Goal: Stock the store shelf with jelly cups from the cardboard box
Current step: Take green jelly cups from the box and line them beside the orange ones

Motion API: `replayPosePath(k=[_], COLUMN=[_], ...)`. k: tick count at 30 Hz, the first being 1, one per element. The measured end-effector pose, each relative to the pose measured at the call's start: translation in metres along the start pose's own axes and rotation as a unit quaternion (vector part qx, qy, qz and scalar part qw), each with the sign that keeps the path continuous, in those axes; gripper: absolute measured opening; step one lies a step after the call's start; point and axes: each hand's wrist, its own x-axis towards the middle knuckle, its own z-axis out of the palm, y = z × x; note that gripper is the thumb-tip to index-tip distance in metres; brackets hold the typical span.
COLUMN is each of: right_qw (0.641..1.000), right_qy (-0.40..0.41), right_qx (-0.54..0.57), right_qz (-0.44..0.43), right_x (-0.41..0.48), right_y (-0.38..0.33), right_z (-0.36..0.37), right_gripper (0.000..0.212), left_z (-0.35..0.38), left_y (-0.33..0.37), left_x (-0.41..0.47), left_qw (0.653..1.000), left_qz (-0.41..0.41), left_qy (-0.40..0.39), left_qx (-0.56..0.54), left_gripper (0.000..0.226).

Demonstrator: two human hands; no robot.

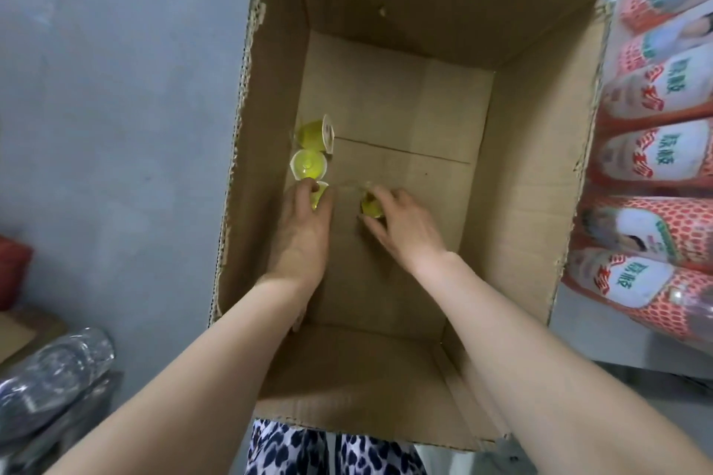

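An open cardboard box (pixel 513 150) stands in front of me, and both my arms reach down into it. On its floor by the left wall lie two loose yellow-green jelly cups, one on its side (pixel 314 133) and one upside down (pixel 308 165). My left hand (pixel 303 227) grips a third cup (pixel 321 194) just below them. My right hand (pixel 401 222) pinches a fourth cup (pixel 370 206) near the middle of the floor. The rest of the box floor is bare cardboard.
The store shelf on the right holds a row of red-and-white patterned packages (pixel 656 150). A grey floor (pixel 127 89) lies left of the box. Clear plastic-wrapped bundles (pixel 54 370) sit at the lower left, with a red object (pixel 13 270) at the left edge.
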Motion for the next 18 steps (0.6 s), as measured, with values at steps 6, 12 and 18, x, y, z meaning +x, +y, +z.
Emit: replayPosePath(k=[6, 12, 18], right_qw=[0.996, 0.996, 0.992], right_qy=[0.064, 0.027, 0.097], right_qx=[-0.02, -0.046, 0.022], right_qz=[0.063, 0.073, 0.083], right_x=[0.003, 0.002, -0.041], right_y=[0.021, 0.026, 0.018], right_z=[-0.012, -0.019, -0.035], right_gripper=[0.05, 0.058, 0.06], left_z=[-0.01, -0.008, -0.026], left_y=[0.005, 0.007, 0.028], left_x=[0.017, 0.029, 0.015], left_qw=[0.998, 0.981, 0.99], left_qz=[-0.047, 0.044, 0.009], left_qy=[-0.052, -0.12, -0.122], left_qx=[0.002, 0.146, 0.065], left_gripper=[0.044, 0.064, 0.041])
